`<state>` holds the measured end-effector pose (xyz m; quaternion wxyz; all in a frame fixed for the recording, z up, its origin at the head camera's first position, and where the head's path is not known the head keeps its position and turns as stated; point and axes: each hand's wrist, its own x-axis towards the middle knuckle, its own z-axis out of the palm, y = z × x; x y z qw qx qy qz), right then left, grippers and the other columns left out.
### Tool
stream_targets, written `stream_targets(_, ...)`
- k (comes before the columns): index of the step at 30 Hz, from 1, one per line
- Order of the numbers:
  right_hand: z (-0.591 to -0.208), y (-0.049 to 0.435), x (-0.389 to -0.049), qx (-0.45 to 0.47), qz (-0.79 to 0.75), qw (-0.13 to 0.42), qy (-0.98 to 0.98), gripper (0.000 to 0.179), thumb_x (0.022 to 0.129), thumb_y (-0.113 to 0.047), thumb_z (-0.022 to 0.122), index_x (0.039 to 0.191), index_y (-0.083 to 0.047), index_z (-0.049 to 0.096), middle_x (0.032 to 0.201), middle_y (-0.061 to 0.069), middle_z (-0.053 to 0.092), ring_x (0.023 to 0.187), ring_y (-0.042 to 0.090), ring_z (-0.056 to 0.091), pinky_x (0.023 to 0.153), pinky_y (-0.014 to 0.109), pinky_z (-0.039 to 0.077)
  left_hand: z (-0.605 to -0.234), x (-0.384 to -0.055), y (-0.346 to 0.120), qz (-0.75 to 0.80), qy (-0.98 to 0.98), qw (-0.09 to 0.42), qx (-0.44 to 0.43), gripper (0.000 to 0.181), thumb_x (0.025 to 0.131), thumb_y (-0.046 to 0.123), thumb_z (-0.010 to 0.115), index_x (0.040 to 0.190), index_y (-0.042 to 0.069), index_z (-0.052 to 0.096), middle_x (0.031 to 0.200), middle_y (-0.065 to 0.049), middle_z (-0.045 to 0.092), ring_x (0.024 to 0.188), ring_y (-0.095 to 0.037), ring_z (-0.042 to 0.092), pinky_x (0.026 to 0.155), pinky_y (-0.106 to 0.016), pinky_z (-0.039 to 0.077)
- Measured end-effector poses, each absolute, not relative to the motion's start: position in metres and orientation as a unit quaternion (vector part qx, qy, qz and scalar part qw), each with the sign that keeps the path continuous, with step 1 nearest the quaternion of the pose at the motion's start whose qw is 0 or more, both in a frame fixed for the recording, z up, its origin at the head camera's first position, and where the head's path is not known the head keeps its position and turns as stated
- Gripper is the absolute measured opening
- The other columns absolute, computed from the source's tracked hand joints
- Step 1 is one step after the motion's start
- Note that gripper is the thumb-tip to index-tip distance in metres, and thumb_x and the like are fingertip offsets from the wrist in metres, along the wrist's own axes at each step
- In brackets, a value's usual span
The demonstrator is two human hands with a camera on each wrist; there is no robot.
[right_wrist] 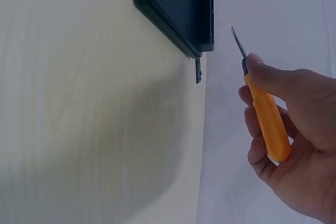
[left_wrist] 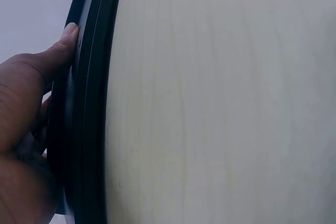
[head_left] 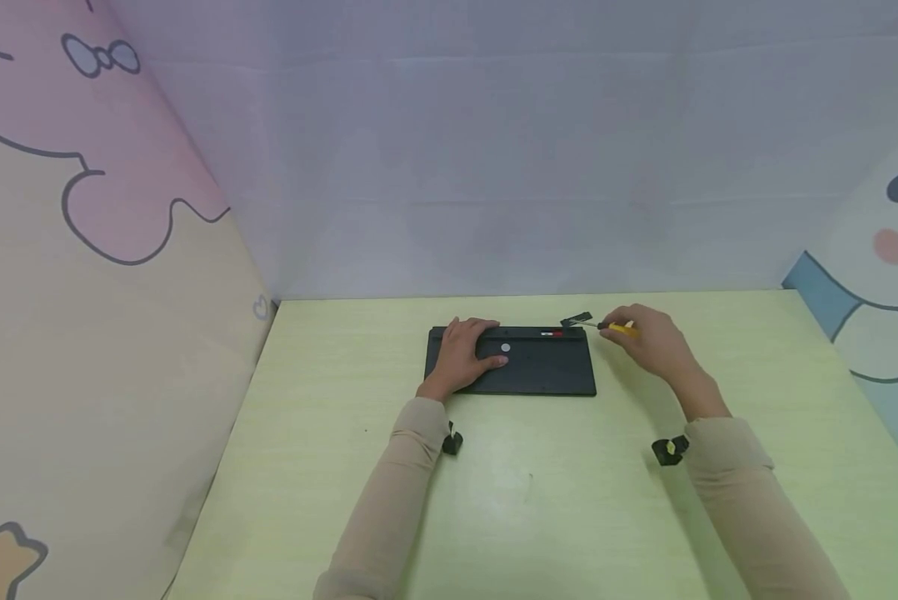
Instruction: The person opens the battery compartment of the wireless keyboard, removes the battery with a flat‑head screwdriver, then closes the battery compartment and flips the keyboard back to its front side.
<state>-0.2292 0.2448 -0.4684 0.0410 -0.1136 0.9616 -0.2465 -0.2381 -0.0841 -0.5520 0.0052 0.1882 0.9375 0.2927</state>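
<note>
A black keyboard (head_left: pixel 546 371) lies underside up on the table, a long slot along its far edge. In the slot's right part sits a red and white battery (head_left: pixel 552 333). My left hand (head_left: pixel 462 354) rests flat-palmed on the keyboard's left half, fingers toward the far edge, thumb (left_wrist: pixel 68 35) on its surface. My right hand (head_left: pixel 647 337) grips a small screwdriver (right_wrist: pixel 269 116) by its orange handle, its thin metal tip pointing left. Near that tip, a small black strip like a battery cover (head_left: pixel 576 318) lies at the keyboard's far right corner.
The pale wood-grain table (head_left: pixel 539 500) reaches back to a light cloth wall (head_left: pixel 539 167). Cartoon-printed panels (head_left: pixel 119 333) stand at left and right. A small black wrist mount (head_left: pixel 670 451) hangs at each cuff.
</note>
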Motion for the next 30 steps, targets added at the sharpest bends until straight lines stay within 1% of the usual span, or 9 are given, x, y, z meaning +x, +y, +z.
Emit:
stream_targets(8, -0.464, 0.240, -0.234, -0.128, -0.233, 0.038, 0.963, 0.028, 0.097, -0.024, 0.071, 0.118, -0.005, 0.075, 0.121, 0.024, 0.071, 0.115, 0.045, 0.064, 0.096, 0.062, 0.052, -0.552, -0.238, -0.085, 0.291, 0.939, 0.009, 0.184, 0.067, 0.090, 0.044, 0.077, 0.149, 0.021, 0.052, 0.149, -0.005, 0.056, 0.146, -0.026, 0.047, 0.136, -0.046, 0.012)
stream_targets(13, -0.460, 0.236, -0.237, -0.145, -0.206, 0.029, 0.967, 0.030, 0.096, -0.024, 0.073, 0.118, -0.005, 0.075, 0.115, 0.022, 0.072, 0.111, 0.044, 0.065, 0.095, 0.061, 0.053, -0.553, -0.238, -0.085, 0.294, 0.937, 0.010, 0.187, 0.067, 0.090, 0.044, 0.077, 0.149, 0.020, 0.052, 0.148, -0.005, 0.057, 0.146, -0.025, 0.047, 0.136, -0.045, 0.011)
stream_targets(18, -0.457, 0.232, -0.240, -0.148, -0.187, 0.039, 0.970, 0.030, 0.095, -0.024, 0.073, 0.118, -0.004, 0.076, 0.114, 0.022, 0.072, 0.109, 0.044, 0.065, 0.092, 0.060, 0.054, -0.553, -0.238, -0.084, 0.292, 0.937, 0.009, 0.189, 0.067, 0.090, 0.044, 0.076, 0.149, 0.021, 0.052, 0.148, -0.005, 0.057, 0.146, -0.024, 0.047, 0.136, -0.045, 0.011)
stream_targets(21, -0.455, 0.230, -0.241, -0.152, -0.180, 0.040, 0.971, 0.029, 0.094, -0.022, 0.074, 0.117, -0.004, 0.077, 0.111, 0.021, 0.072, 0.105, 0.043, 0.066, 0.087, 0.058, 0.055, -0.553, -0.239, -0.084, 0.293, 0.937, 0.004, 0.189, 0.067, 0.090, 0.044, 0.077, 0.148, 0.021, 0.053, 0.148, -0.005, 0.057, 0.145, -0.025, 0.048, 0.136, -0.046, 0.011)
stream_targets(25, -0.453, 0.227, -0.242, -0.162, -0.166, 0.036, 0.972, 0.027, 0.092, -0.019, 0.076, 0.114, -0.003, 0.078, 0.105, 0.018, 0.073, 0.097, 0.038, 0.067, 0.081, 0.054, 0.056, -0.554, -0.238, -0.085, 0.294, 0.937, 0.000, 0.189, 0.067, 0.089, 0.044, 0.078, 0.148, 0.021, 0.053, 0.148, -0.005, 0.058, 0.145, -0.025, 0.048, 0.136, -0.046, 0.012)
stream_targets(30, -0.451, 0.222, -0.246, -0.185, -0.136, 0.032, 0.973, 0.021, 0.091, -0.014, 0.077, 0.108, -0.003, 0.079, 0.099, 0.016, 0.073, 0.092, 0.034, 0.066, 0.080, 0.052, 0.055, -0.554, -0.238, -0.085, 0.295, 0.936, 0.001, 0.190, 0.067, 0.090, 0.044, 0.077, 0.148, 0.021, 0.053, 0.148, -0.005, 0.057, 0.145, -0.025, 0.048, 0.136, -0.046, 0.011)
